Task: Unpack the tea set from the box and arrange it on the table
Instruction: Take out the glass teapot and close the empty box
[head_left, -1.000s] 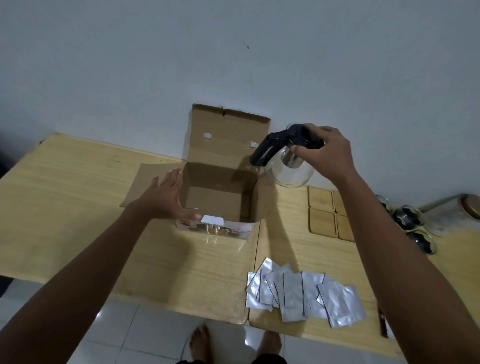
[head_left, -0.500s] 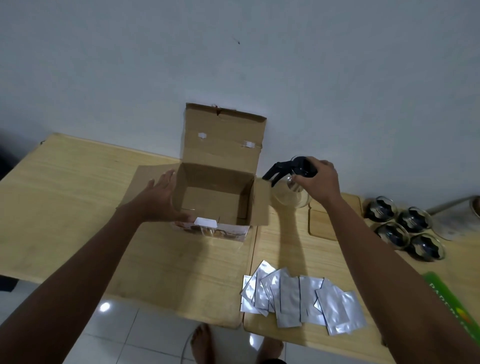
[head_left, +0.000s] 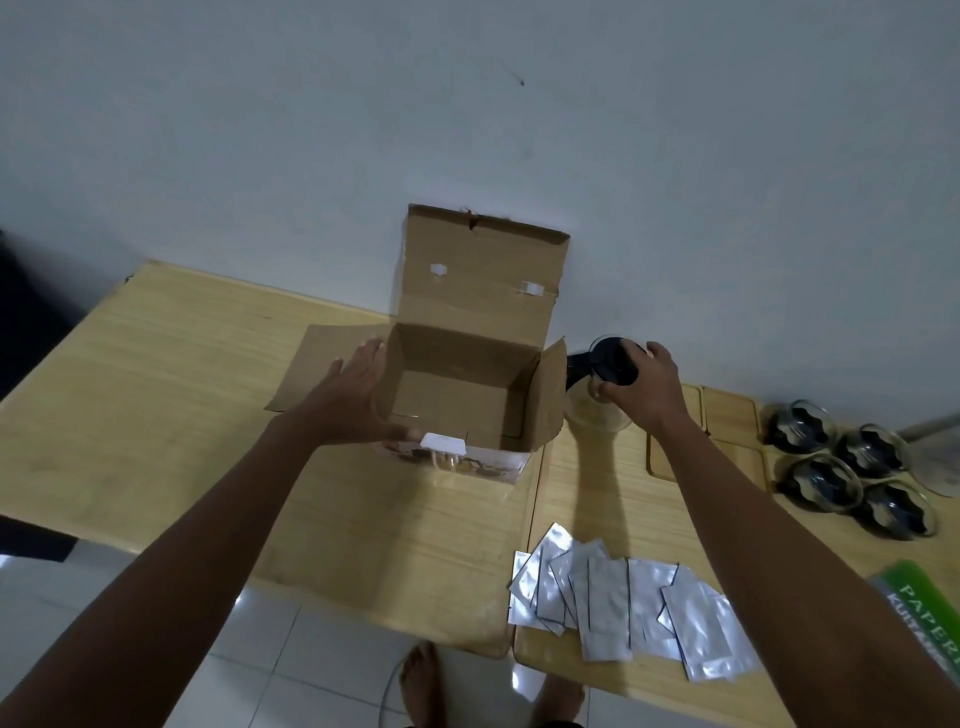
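Right hand (head_left: 641, 387) gripping black lid of clear glass teapot (head_left: 597, 410), resting on wooden desk (head_left: 156, 384) at 3 o'clock of open brown cardboard box (head_left: 467, 374). Left hand (head_left: 353, 400) lying flat, fingers straight, against box's 9 o'clock wall.

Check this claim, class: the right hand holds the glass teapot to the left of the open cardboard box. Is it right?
Wrong on one point. The head view shows the right hand holding the glass teapot to the right of the open cardboard box, not the left.
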